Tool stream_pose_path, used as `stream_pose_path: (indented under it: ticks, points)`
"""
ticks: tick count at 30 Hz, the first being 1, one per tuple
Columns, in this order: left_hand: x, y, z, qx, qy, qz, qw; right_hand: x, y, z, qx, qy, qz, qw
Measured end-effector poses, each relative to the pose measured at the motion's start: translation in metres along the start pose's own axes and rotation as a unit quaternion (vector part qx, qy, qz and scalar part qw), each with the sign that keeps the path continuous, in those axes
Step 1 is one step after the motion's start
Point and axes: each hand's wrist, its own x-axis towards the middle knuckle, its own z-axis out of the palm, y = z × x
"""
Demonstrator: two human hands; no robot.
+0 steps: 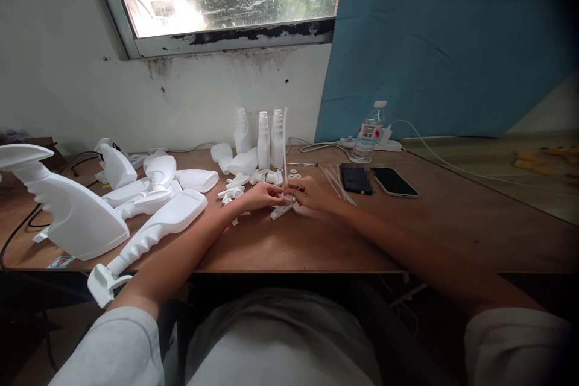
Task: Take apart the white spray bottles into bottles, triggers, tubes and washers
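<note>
Over the middle of the table, my two hands meet at a white trigger spray head (281,211), upside down with its nozzle end low. A thin dip tube (285,145) rises upright from it. My left hand (262,195) is closed with its fingers on the left side of the spray head. From the right, my right hand (312,193) pinches around the tube's base at the spray head. The fingers hide the joint between tube and head. Loose white spray heads (233,192) lie beside my left hand, and several thin tubes (337,184) lie right of my right hand.
White spray bottles (167,217) with heads lie and stand at the left, one overhanging the front edge. Upright bottles (263,142) stand near the wall. A pen (303,164), small white rings (294,174), two phones (395,182), a water bottle (367,139) and cables (429,148) are behind and right.
</note>
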Motion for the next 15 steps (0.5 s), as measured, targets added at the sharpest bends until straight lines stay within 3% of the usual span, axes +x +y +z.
stream_pose_path:
  ticks: [5, 9, 10, 12, 13, 15]
  points:
    - [-0.007, 0.012, -0.001, 0.034, -0.026, 0.013, 0.999, -0.002, 0.005, 0.003, -0.006, 0.017, -0.008, 1.0]
    - [-0.001, 0.022, -0.03, 0.058, -0.076, 0.024, 0.995, -0.007, 0.008, 0.004, -0.004, 0.02, -0.016, 1.0]
    - [0.004, 0.023, -0.044, 0.088, -0.053, 0.016, 0.995, -0.008, 0.008, 0.005, -0.004, 0.018, -0.018, 1.0]
    - [0.014, 0.021, -0.077, 0.206, 0.048, -0.016, 0.977, -0.009, 0.009, 0.006, -0.002, 0.014, -0.023, 1.0]
    - [0.019, 0.019, -0.094, 0.305, 0.102, -0.05, 0.946, -0.01, 0.009, 0.006, -0.001, 0.011, -0.025, 1.0]
    - [0.027, 0.01, -0.126, 0.372, 0.149, -0.091, 0.912, -0.009, 0.008, 0.006, -0.001, 0.004, -0.03, 1.0]
